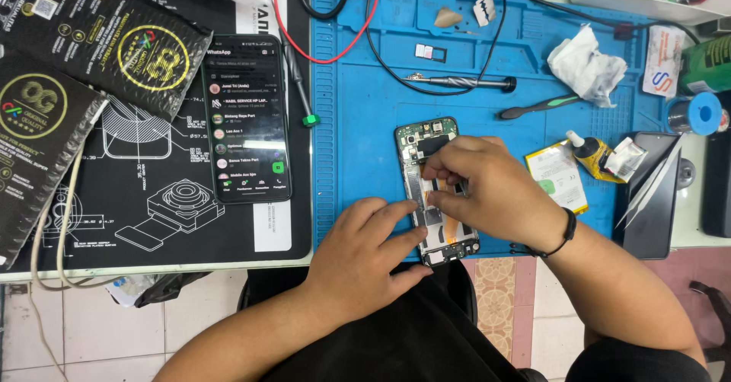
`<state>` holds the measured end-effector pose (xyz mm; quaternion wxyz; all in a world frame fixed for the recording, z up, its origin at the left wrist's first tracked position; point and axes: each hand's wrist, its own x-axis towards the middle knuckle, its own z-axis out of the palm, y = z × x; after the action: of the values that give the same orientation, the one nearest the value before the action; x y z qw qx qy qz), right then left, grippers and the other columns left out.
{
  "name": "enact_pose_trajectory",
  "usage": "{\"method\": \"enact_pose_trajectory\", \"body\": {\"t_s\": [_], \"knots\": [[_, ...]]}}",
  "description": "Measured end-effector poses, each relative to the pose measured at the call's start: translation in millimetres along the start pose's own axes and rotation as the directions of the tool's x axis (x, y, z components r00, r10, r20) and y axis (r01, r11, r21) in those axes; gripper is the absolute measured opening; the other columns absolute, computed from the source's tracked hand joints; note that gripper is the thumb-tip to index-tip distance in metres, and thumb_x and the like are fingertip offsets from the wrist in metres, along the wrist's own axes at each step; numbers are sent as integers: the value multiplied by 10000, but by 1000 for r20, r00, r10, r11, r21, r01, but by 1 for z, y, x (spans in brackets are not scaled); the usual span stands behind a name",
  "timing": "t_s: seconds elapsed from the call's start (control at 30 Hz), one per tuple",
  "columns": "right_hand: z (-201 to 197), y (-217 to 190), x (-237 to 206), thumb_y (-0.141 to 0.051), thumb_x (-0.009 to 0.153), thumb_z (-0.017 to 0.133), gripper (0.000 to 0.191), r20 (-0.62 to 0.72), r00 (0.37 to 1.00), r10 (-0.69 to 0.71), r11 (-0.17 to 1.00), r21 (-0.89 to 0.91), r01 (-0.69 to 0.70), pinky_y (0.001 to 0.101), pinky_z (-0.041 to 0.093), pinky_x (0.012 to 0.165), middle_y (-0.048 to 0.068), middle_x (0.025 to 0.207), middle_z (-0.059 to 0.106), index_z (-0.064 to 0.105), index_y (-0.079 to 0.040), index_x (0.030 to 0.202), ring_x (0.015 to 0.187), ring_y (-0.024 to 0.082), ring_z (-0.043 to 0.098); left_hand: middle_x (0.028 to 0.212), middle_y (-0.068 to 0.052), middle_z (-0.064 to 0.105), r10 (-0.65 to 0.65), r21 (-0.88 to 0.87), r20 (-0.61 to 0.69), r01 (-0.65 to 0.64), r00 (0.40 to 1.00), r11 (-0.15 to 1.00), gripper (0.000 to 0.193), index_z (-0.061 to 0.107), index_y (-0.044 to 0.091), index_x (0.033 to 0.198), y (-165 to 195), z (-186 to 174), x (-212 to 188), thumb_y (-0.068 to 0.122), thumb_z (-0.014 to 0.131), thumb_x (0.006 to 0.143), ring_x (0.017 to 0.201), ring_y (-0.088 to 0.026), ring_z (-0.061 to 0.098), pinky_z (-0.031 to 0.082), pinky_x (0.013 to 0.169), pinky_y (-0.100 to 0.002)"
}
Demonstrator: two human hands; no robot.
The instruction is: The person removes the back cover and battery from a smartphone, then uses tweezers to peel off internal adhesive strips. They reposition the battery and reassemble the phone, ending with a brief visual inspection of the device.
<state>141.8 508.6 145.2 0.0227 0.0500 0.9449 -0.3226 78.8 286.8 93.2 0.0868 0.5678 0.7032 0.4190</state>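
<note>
An opened phone (435, 191) with its back cover off lies on the blue work mat (365, 108) near the front edge, circuit board showing. My left hand (365, 249) rests at its lower left side, fingers touching the frame. Over the middle of the phone, my right hand (483, 188) has its fingertips pinched on a small part inside; the part itself is hidden. A black band sits on my right wrist.
A lit smartphone (248, 119) lies on the black mat at left beside black padded packets (114, 43). On the blue mat: a screwdriver (464, 83), black spudger (537, 108), crumpled tissue (586, 66), battery (558, 175), glue bottle (590, 153), dark phone panel (647, 195), red and black cables.
</note>
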Motion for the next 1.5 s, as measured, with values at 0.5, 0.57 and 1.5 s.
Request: {"method": "enact_pose_trajectory", "body": {"t_s": [0.5, 0.57, 1.5], "knots": [[2, -15, -23, -47, 703, 731, 269, 48, 991, -128, 964, -230, 136, 442, 457, 868, 48, 1015, 667, 695, -107, 964, 919, 310, 622, 1339, -85, 576, -6, 3, -5, 6, 1000, 1000, 479, 730, 70, 1127, 2, -1, 1, 337, 861, 752, 1188, -301, 518, 490, 977, -425], [2, -17, -32, -68, 719, 723, 272, 23, 984, -178, 961, -211, 178, 462, 450, 936, 103, 1117, 657, 673, -70, 986, 1039, 358, 607, 1341, -85, 575, -7, 2, -4, 7, 1000, 1000, 476, 731, 73, 1128, 2, -1, 2, 338, 861, 755, 1191, -299, 519, 489, 979, -427], [54, -11, -56, -26, 865, 796, 116, -552, 808, 206, 975, 50, -215, 293, 533, 646, 85, 944, 716, 703, -26, 934, 733, 175, 698, 1327, -72, 604, -25, 49, 5, 24, 1000, 999, 460, 733, 89, 1119, 6, 1, 2, 353, 850, 761, 1147, -294, 553, 488, 956, -434]]}}
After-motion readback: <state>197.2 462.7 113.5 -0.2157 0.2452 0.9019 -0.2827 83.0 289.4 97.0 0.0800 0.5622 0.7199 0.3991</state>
